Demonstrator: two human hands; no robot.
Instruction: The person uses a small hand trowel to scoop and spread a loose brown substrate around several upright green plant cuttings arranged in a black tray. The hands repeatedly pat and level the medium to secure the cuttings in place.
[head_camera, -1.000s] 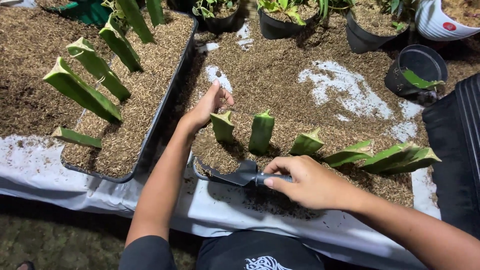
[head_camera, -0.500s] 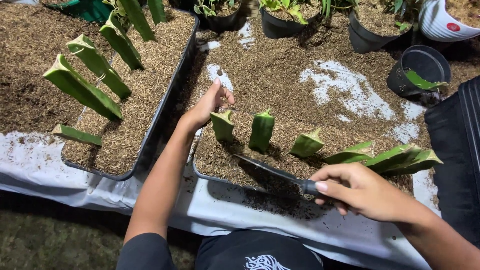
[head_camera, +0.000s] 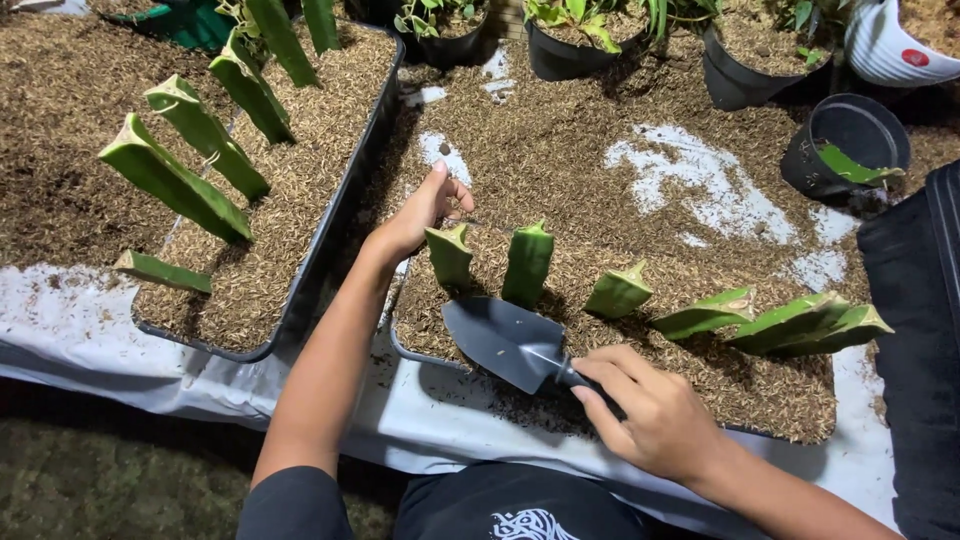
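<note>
Gripping dark trowel (head_camera: 510, 345), right hand (head_camera: 655, 420), left hand (head_camera: 420, 212) beside cutting (head_camera: 450, 255)

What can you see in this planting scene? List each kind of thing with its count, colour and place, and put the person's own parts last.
Near tray: one, black, front centre, filled with brown husk.
Cuttings in near tray: about six, green, standing in a row.
Left tray: one, black, beside the near tray.
Cuttings in left tray: about six, green, leaning.
Trowel: one, dark grey, over the near tray's front edge.
Pots: several, black, along the back.
Sheet: one, white, under the trays.
Left hand: at the tray's far left corner, beside the first cutting.
Right hand: gripping the trowel handle.
</note>
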